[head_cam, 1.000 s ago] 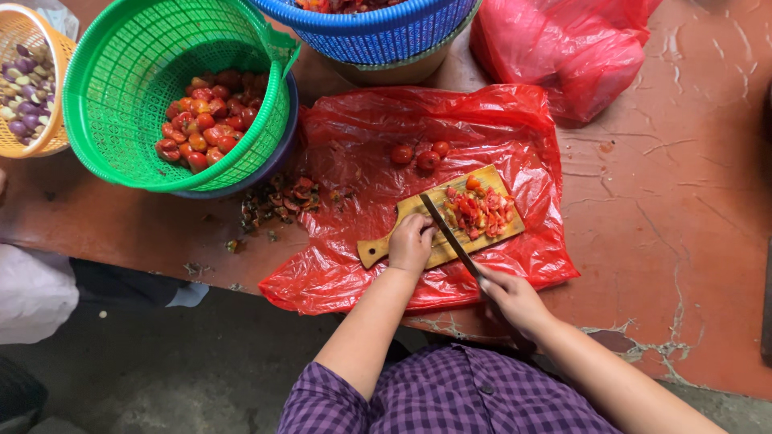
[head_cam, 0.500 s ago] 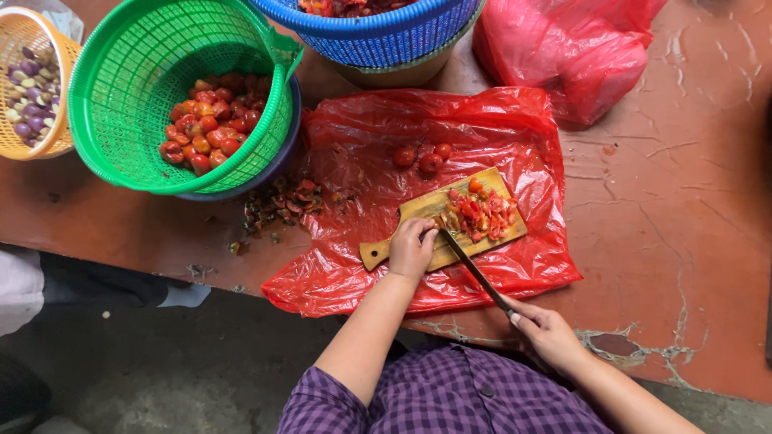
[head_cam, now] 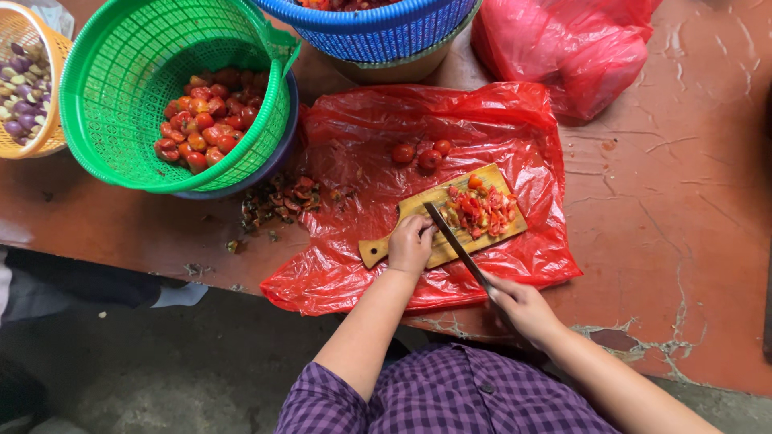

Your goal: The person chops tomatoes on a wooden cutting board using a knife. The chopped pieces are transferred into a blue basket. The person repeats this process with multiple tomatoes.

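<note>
Since a moment earlier, right hand (head_cam: 523, 304) drew the knife (head_cam: 454, 243) back; left hand (head_cam: 410, 243) apparently pinned something on the chopping board (head_cam: 515, 229), mid-chopping; another cut seemed due.

Worn reddish table (head_cam: 691, 241) under red plastic sheet (head_cam: 354, 153), baskets (head_cam: 173, 96).

Informal food-prep spot, likely market stall or home yard kitchen. Worn, cracked red-brown table (head_cam: 683, 201); red plastic sheet (head_cam: 482, 137) as work mat under small wooden cutting board (head_cam: 386, 245); plastic baskets far left, green basket (head_cam: 121, 96) holding tomatoes; bare concrete floor (head_cam: 161, 378) near.
</note>
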